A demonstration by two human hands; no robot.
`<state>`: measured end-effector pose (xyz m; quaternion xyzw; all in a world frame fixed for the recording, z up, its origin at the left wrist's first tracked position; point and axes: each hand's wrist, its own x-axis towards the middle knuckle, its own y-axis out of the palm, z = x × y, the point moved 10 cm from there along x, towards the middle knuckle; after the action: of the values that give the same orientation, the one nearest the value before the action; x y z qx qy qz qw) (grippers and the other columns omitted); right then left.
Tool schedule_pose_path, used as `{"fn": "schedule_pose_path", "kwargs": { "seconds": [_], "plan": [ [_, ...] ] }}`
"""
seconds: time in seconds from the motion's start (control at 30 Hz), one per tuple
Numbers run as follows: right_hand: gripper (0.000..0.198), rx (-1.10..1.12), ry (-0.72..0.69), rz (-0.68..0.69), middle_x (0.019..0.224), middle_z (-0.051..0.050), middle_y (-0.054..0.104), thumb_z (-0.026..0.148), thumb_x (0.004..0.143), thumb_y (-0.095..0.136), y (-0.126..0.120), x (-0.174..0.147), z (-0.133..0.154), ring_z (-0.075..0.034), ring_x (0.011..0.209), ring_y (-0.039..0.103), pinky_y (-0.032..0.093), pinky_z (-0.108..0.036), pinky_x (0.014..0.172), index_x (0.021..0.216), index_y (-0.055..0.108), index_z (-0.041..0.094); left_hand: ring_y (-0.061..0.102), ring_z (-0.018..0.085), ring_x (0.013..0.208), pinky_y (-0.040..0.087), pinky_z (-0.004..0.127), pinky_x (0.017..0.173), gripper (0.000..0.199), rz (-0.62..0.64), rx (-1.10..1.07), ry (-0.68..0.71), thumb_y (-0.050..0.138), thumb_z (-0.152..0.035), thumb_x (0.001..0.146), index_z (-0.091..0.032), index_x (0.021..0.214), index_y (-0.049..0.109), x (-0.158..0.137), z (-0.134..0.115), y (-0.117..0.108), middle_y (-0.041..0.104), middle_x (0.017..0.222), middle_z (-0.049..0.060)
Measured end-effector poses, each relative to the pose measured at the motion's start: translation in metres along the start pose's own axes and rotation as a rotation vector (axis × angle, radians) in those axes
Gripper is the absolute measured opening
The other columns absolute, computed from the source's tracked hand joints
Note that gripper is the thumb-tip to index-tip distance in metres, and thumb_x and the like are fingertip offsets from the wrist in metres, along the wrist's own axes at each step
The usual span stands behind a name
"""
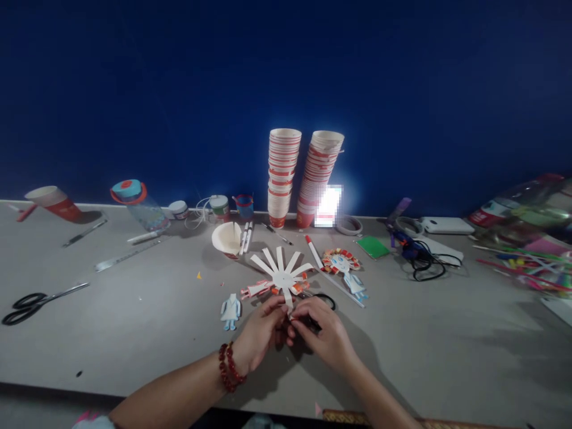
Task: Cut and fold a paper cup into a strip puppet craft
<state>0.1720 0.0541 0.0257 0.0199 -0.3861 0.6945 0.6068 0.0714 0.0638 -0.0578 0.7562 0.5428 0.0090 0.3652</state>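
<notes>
A paper cup cut into strips (283, 280) fans out like a flower, its white strips pointing away from me and some red-and-orange ones curling at the sides. My left hand (264, 329) pinches the strip nearest to me, and my right hand (320, 330) grips the end of that same strip with bent fingers. Left of the hands lies a paper doll in a pale blue dress (231, 311). A pinkish paper figure (257, 290) touches the cup's left side. Behind my right hand a black loop handle (329, 300) shows partly. Further right rests a doll with a curled-strip head (343, 262).
Two tall stacks of paper cups (279, 205) (308, 202) stand by the blue wall. Scissors (31, 304), a ruler (125, 257) and a water bottle (147, 211) are at left. A green pad (373, 247), a black cable (426, 262) and drink bottles (496, 211) are at right.
</notes>
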Motion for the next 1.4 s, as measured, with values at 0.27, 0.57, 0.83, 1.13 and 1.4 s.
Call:
{"fn": "schedule_pose_path", "kwargs": {
  "seconds": [0.27, 0.57, 0.83, 1.13, 1.4],
  "plan": [
    [0.009, 0.03, 0.09, 0.075, 0.089, -0.006, 0.065, 0.017, 0.087, 0.06, 0.008, 0.001, -0.013, -0.022, 0.088, 0.063, 0.049, -0.033, 0.08, 0.081, 0.065, 0.021, 0.056, 0.01, 0.054, 0.042, 0.021, 0.049, 0.043, 0.008, 0.111, 0.036, 0.079, -0.036, 0.07, -0.02, 0.108, 0.067, 0.002, -0.003, -0.002, 0.064, 0.072, -0.001],
    [0.01, 0.088, 0.153, 0.124, 0.087, -0.006, 0.065, 0.021, 0.087, 0.063, 0.011, 0.001, -0.023, -0.021, 0.085, 0.063, 0.048, -0.032, 0.078, 0.078, 0.067, 0.02, 0.055, 0.01, 0.053, 0.043, 0.021, 0.05, 0.04, -0.024, 0.129, 0.019, 0.08, -0.037, 0.068, -0.016, 0.099, 0.067, 0.001, -0.007, -0.001, 0.061, 0.066, -0.002],
    [0.011, 0.116, 0.15, 0.234, 0.092, -0.006, 0.066, 0.022, 0.09, 0.06, 0.014, 0.003, -0.025, -0.022, 0.09, 0.063, 0.048, -0.033, 0.082, 0.085, 0.07, 0.021, 0.055, 0.01, 0.053, 0.04, 0.021, 0.05, 0.038, -0.013, 0.162, 0.027, 0.08, -0.033, 0.067, -0.016, 0.097, 0.067, 0.002, -0.006, -0.001, 0.062, 0.064, -0.002],
    [0.01, 0.049, 0.237, 0.205, 0.084, -0.005, 0.065, 0.019, 0.086, 0.057, 0.014, 0.004, -0.027, -0.021, 0.082, 0.062, 0.046, -0.031, 0.075, 0.078, 0.062, 0.02, 0.061, 0.013, 0.058, 0.05, 0.027, 0.061, 0.035, -0.005, 0.117, 0.029, 0.082, -0.031, 0.066, -0.016, 0.094, 0.066, 0.001, -0.007, 0.002, 0.067, 0.072, 0.001],
    [0.01, 0.087, 0.419, 0.284, 0.071, -0.001, 0.067, 0.014, 0.08, 0.057, 0.02, 0.001, -0.038, -0.016, 0.064, 0.061, 0.045, -0.024, 0.061, 0.073, 0.061, 0.02, 0.06, 0.013, 0.059, 0.052, 0.029, 0.065, 0.033, 0.03, 0.124, 0.062, 0.08, -0.029, 0.068, -0.015, 0.094, 0.067, 0.004, -0.006, 0.004, 0.068, 0.074, 0.002]
  ]
}}
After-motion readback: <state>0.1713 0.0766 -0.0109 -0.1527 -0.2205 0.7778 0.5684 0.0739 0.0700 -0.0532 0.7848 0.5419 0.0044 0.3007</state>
